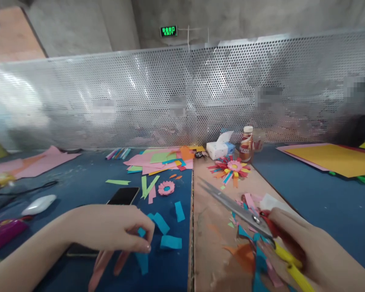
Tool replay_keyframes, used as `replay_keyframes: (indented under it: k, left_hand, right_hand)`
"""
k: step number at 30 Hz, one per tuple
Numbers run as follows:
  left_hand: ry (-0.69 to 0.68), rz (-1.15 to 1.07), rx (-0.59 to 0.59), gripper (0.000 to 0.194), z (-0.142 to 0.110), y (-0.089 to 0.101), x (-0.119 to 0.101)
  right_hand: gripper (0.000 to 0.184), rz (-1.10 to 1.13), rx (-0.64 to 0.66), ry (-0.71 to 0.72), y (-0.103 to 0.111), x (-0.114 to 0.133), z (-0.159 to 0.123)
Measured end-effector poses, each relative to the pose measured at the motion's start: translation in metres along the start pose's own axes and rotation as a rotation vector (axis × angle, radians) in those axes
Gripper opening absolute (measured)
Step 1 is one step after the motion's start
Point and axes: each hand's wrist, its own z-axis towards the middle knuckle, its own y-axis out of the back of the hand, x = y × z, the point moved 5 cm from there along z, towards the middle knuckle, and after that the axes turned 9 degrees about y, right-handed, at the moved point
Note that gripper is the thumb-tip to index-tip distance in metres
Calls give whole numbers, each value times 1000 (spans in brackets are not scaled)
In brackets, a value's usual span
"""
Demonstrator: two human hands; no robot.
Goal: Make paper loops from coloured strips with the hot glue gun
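My left hand [115,227] hovers over the blue mat, palm down. Its thumb and index finger are a little apart, the other fingers point down, and I see nothing held. Around it lie several blue paper strips [170,242], some partly hidden behind the fingers. My right hand [310,243] is wrapped around scissors [237,209] with red and yellow handles; their blades point up and left, nearly together. Below the scissors are coloured paper scraps [251,200] and an orange paper piece [243,257]. A pink paper flower [166,187] with a blue centre lies beyond my left hand.
A dark phone [123,196] lies partly under my left arm. Farther back are coloured paper sheets [158,158], markers [118,153], a larger paper flower [229,168], a tissue box [220,150] and a bottle [246,144]. A perforated metal screen [158,93] stands behind. A white mouse [39,205] sits left.
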Motion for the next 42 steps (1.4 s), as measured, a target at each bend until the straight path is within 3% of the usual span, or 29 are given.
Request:
replay_keyframes:
  k: [1, 3, 5, 11, 13, 17, 23, 27, 31, 37, 42]
  left_hand:
    - [-12, -41, -6, 25, -2, 2, -1]
    - [-47, -105, -44, 29, -7, 8, -4]
    - [-90, -135, -122, 32, -10, 15, -11]
    - [-387, -168, -633, 31, -24, 38, -55]
    - [-462, -76, -701, 26, -27, 36, -74]
    - [-538, 96, -556, 23, -17, 26, -102]
    - [-503, 64, -341, 26, 9, 27, -102]
    - [-538, 144, -422, 30, 16, 30, -103]
    - [-576, 73, -486, 27, 18, 29, -109]
    - [-659, -10, -430, 26, 17, 21, -117]
    - [-602, -47, -429, 27, 22, 21, -113]
  right_hand:
    - [7, -58, -6, 83, 5, 3, 1]
    - [18, -207, -37, 221, 12, 8, 1]
    - [28, -324, -89, 270, 15, 8, 1]
    - [27, -361, -156, 290, 12, 9, 1]
    - [30, -385, -156, 308, 14, 12, 2]
    - [32, -426, -138, 322, 15, 14, 3]
    - [27, -425, -124, 291, 11, 10, 0]
    - [38, -411, -43, 250, 5, 4, -2]
    - [41, -434, -27, 267, 3, 1, -2]
    - [37, -425, -15, 274, -3, 0, -2]
    - [38, -447, -73, 302, 3, 7, 0]
